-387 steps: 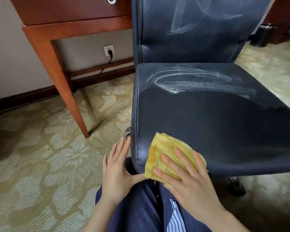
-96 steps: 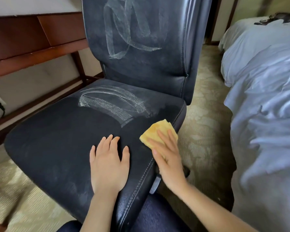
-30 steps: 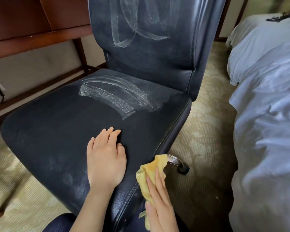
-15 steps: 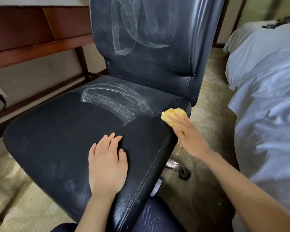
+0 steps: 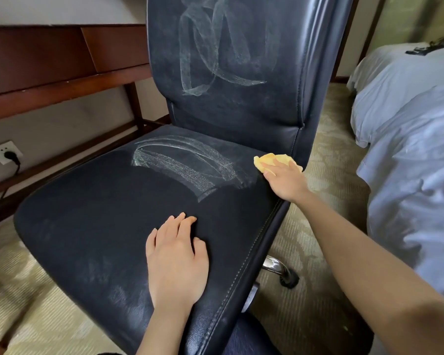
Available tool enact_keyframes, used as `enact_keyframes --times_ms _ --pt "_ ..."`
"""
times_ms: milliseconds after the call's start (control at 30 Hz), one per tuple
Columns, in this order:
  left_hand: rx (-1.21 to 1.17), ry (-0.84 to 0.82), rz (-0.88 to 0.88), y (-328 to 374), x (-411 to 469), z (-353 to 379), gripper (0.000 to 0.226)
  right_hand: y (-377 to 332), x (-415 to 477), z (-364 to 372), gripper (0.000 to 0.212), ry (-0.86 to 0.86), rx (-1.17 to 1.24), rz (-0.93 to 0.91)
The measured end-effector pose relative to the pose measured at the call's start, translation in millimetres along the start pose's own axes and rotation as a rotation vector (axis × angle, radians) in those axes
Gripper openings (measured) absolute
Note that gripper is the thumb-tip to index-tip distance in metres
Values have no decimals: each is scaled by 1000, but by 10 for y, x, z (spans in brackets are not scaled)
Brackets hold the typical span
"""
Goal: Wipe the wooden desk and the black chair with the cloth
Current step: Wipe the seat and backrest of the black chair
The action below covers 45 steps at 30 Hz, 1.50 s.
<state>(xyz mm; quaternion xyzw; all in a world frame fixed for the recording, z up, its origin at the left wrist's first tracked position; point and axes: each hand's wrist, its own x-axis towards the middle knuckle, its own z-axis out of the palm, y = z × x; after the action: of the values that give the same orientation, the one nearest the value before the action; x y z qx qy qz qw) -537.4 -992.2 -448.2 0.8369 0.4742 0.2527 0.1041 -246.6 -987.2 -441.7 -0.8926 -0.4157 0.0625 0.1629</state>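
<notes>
Head view: right hand (image 5: pixel 283 180) presses crumpled yellow cloth (image 5: pixel 274 160) flat at far right corner of black leather chair seat (image 5: pixel 100 213), fingers grasping cloth. Left hand (image 5: pixel 176 262) released, palm bracing near edge. Best: sweep left through whitish streaks (image 5: pixel 180 165), firm even pressure, overlapping passes.

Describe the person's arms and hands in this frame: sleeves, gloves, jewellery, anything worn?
Both hands are bare: no gloves on the left hand or the right hand. No rings, watch or bracelet show on either. Both forearms are uncovered as far as the frame shows; no sleeve edge is in view. Nails look short and unpainted. Dark blue fabric at the bottom edge seems to be the person's clothing.
</notes>
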Motion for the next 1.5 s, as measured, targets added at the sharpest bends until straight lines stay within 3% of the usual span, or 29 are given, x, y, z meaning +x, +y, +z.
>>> enact_keyframes --times_ms 233,467,600,767,1000,1167,1333,1500 --pt "-17 7 -1 16 3 -18 54 -381 -715 109 39 90 -80 -293" --pt "-31 18 -4 6 -4 -15 42 -534 -1529 102 37 147 18 -502" --pt "-41 13 -3 31 -23 -35 53 -492 -1664 40 39 179 116 -596" --pt "-10 -6 2 15 -33 -10 44 -309 -1360 -3 29 178 0 -482" --pt "0 -3 -5 30 -18 16 44 -179 -508 -140 37 173 -152 -217" --pt "-4 8 -17 93 -17 35 56 -441 -96 -108 38 123 -160 -146" --pt "1 23 -28 166 -13 60 53 -761 53 46 43 18 -236 -231" --pt "-8 18 -41 221 -18 58 51 -932 -8 194 43 -52 -249 -509"
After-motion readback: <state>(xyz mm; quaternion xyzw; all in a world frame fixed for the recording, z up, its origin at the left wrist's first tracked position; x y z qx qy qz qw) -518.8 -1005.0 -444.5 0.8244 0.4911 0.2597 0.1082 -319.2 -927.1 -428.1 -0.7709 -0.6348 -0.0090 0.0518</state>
